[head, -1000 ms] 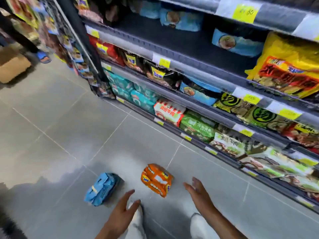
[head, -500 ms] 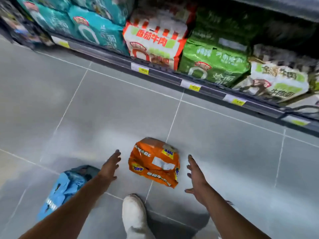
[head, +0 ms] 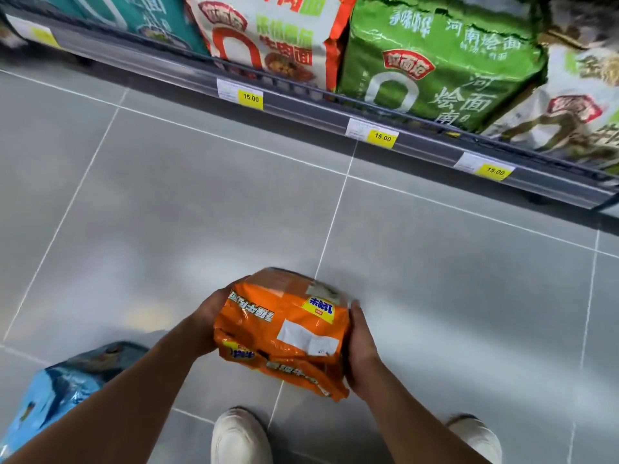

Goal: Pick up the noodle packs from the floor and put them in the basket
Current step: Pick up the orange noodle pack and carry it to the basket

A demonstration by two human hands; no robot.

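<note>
The grey tiled floor fills most of your view, with the bottom shelf of big noodle bags running along its far edge. No basket shows anywhere, so as far as can be seen nothing has been delivered yet.

Two packs matter. The blue pack lies on the floor at your lower left, partly under your left forearm, untouched. The orange pack is in front of you, tilted, and clasped from both sides. It looks barely raised, though whether it is fully clear of the tiles is hard to tell.

Your left grip wraps the pack's left end, fingers mostly hidden behind the wrapper. Your right grip clamps the right edge, thumb on top. Both are closed around it.

Your pale shoes stand just below the pack.

By my reading you are in the first pick. Lifting, finding the basket, dropping the orange one, then the blue, all remain.
</note>
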